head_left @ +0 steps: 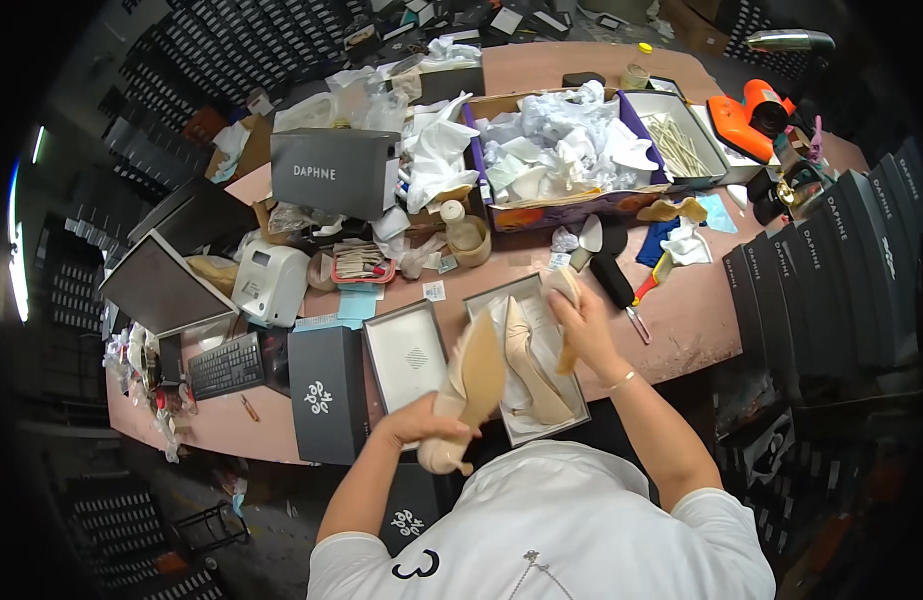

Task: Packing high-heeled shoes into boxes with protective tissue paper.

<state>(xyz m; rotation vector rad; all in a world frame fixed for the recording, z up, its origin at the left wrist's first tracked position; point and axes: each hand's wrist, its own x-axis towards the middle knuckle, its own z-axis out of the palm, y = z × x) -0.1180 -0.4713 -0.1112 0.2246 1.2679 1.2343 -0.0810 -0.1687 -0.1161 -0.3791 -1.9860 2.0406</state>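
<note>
My left hand (422, 420) is closed around the heel end of a beige high-heeled shoe (472, 370), its tan sole turned up and its toe pointing away from me. A matching beige shoe (530, 365) lies in an open grey shoebox (572, 410) lined with white paper. Over the right side of this box, my right hand (587, 325) grips a beige, curved, flat piece (562, 285) that sticks out above and below the fingers; its exact kind cannot be made out. To the left of the box lies its pale-lined lid (392, 345).
A closed dark shoebox (327, 385) stands left of the lid, near a keyboard (227, 365) and a white label printer (272, 283). Beyond are a carton of crumpled paper (572, 205), a bottle (462, 230) and an orange heat gun (762, 110). Stacked shoeboxes (822, 260) line the right.
</note>
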